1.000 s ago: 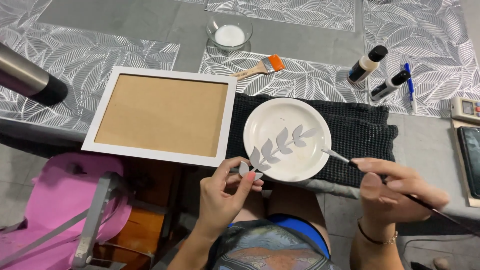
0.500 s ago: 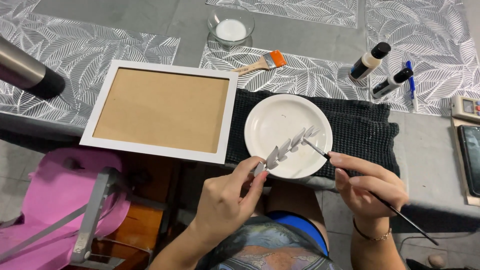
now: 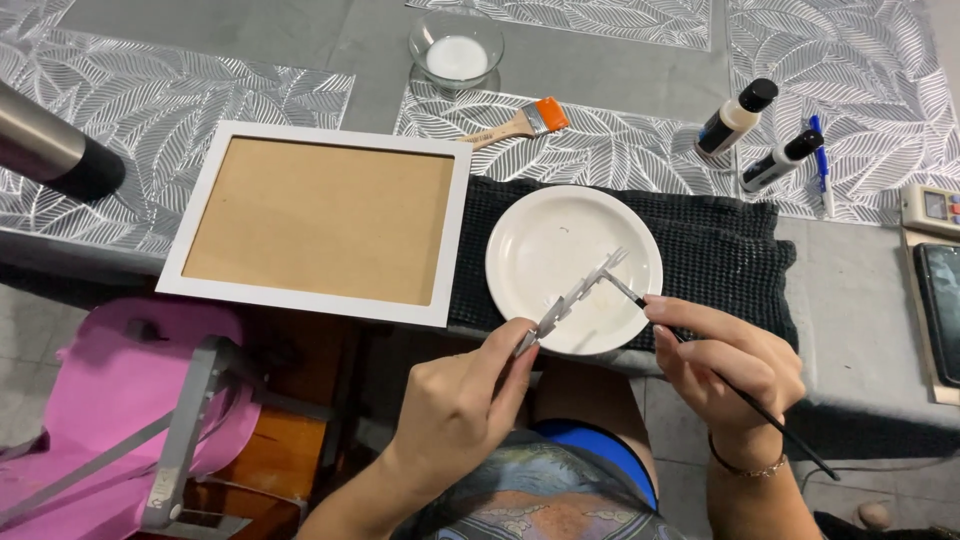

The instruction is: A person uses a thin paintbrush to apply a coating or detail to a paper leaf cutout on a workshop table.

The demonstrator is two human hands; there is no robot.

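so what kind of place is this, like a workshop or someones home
Probably a home craft table rather than a workshop: leaf-patterned placemats, a white picture frame, a plate on a dark cloth, glue bottles and a flat brush.

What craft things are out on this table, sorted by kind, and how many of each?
Brushes: 2, a thin one in the right hand and an orange-banded one
Leaf sprigs: 1, in the left hand
Plates: 1
Frames: 1
Glass bowls: 1
Black-capped bottles: 2
Blue pens: 1
Total: 9
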